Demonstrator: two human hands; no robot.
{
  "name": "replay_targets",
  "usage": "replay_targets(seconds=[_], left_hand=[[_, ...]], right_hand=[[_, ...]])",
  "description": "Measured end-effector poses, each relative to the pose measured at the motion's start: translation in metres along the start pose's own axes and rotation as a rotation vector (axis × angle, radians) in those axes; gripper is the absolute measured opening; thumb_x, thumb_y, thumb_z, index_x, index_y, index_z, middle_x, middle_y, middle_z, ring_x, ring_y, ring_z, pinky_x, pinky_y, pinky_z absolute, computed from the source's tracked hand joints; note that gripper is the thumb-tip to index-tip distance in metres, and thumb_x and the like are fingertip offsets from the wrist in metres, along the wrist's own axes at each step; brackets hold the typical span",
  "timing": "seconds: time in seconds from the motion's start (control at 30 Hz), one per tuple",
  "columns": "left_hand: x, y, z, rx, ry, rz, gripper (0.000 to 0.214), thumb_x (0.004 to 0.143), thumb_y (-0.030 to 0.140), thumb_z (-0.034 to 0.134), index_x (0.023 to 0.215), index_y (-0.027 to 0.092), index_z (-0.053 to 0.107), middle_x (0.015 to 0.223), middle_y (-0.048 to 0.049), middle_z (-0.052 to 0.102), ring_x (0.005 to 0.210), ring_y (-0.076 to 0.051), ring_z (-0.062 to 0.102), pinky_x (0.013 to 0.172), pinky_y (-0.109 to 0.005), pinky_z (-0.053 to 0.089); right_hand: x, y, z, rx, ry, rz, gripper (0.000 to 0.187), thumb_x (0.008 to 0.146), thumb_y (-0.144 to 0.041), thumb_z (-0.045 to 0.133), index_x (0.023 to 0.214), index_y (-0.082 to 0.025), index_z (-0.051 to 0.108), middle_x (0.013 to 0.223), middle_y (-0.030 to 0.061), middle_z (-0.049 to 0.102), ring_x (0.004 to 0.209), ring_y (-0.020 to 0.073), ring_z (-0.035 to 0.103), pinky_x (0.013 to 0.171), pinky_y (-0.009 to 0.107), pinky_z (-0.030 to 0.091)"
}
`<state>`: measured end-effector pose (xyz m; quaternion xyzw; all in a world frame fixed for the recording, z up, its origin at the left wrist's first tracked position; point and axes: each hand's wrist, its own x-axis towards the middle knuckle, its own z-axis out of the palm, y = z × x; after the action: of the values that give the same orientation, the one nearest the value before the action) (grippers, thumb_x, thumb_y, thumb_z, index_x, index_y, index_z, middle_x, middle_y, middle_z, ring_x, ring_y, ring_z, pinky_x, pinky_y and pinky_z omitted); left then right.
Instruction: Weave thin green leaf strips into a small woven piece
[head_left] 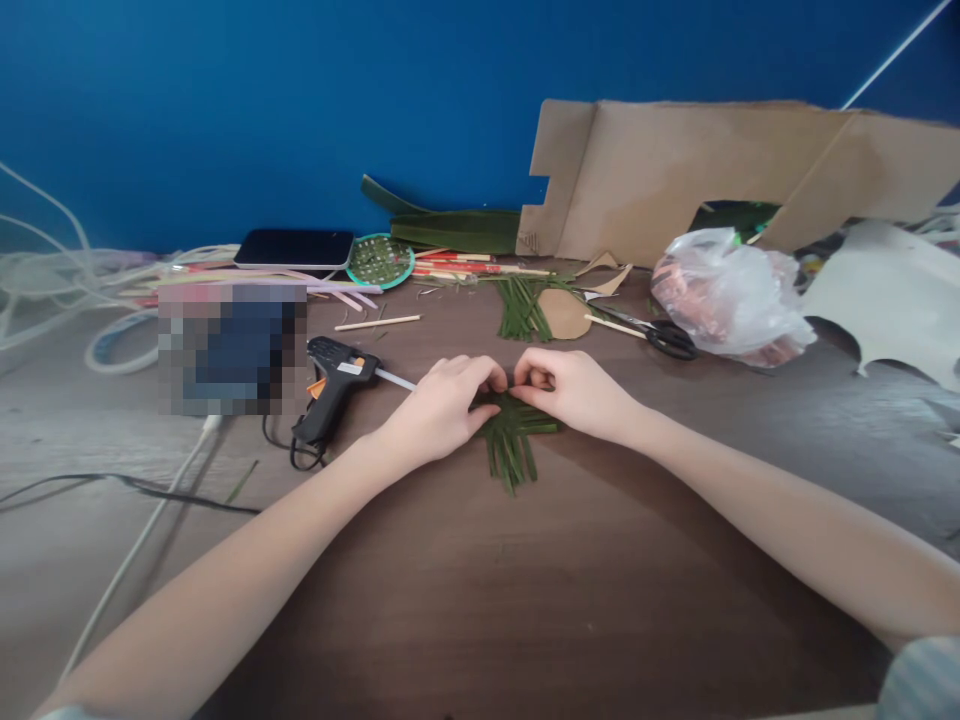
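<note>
Both my hands meet over a small woven mat of green leaf strips [514, 445] on the brown table. My left hand [454, 400] pinches the mat's upper left part between thumb and fingers. From the other side, my right hand [574, 390] has thumb and forefinger closed on strips at the upper right. Loose strip ends fan out toward me and to the right below the hands. The fingers hide the mat's upper part. Just beyond lie a bundle of cut leaf strips [523, 310] and a rounded piece of cardboard [565, 314].
Left of my hands lies a black glue gun [334, 390] with its cord. Scissors [670, 338] and a plastic bag [731, 295] are at the right. Behind stand folded cardboard [675, 170], a phone [294, 248], a teal-rimmed round tray [380, 262] and scattered sticks [457, 265].
</note>
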<state>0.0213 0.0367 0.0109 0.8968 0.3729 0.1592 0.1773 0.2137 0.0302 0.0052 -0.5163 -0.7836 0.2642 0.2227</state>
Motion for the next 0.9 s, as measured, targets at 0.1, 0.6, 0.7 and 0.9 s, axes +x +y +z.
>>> replay_targets(seconds=[0.1,0.6,0.7,0.9], left_hand=[[0.0,0.0,0.0,0.001,-0.005,-0.003,0.017,0.077,0.012,0.059,0.088,0.019,0.049,0.087,-0.0001,0.06,0.085,-0.017,0.056,0.078,-0.032,0.041],[0.001,0.001,-0.004,-0.02,-0.003,0.061,0.017,0.076,0.01,0.06,0.089,0.019,0.053,0.087,-0.0003,0.061,0.085,-0.017,0.055,0.077,-0.03,0.044],[0.001,-0.001,-0.004,0.03,-0.023,0.143,0.017,0.08,0.012,0.056,0.095,0.019,0.055,0.094,-0.0019,0.063,0.091,-0.019,0.054,0.081,-0.032,0.043],[0.001,-0.003,-0.005,0.083,-0.07,0.174,0.026,0.084,0.015,0.05,0.108,0.022,0.056,0.105,-0.0041,0.063,0.095,-0.02,0.055,0.084,-0.035,0.042]], right_hand=[[-0.001,0.001,0.001,0.008,0.002,-0.002,0.009,0.075,-0.023,0.059,0.071,-0.019,0.053,0.055,-0.0067,0.043,0.05,0.008,0.039,0.054,0.023,0.029],[-0.002,-0.012,-0.005,0.255,0.176,-0.036,0.012,0.077,-0.028,0.059,0.072,-0.017,0.061,0.069,0.0,0.063,0.061,0.0105,0.051,0.058,0.024,0.038],[-0.001,-0.012,-0.003,0.274,0.229,-0.011,0.015,0.079,-0.03,0.058,0.072,-0.017,0.062,0.071,0.0009,0.065,0.062,0.0116,0.053,0.059,0.025,0.039],[0.002,-0.013,0.0,0.292,0.246,-0.048,0.018,0.08,-0.033,0.057,0.071,-0.019,0.064,0.075,0.0015,0.066,0.072,0.0148,0.056,0.068,0.029,0.042]])
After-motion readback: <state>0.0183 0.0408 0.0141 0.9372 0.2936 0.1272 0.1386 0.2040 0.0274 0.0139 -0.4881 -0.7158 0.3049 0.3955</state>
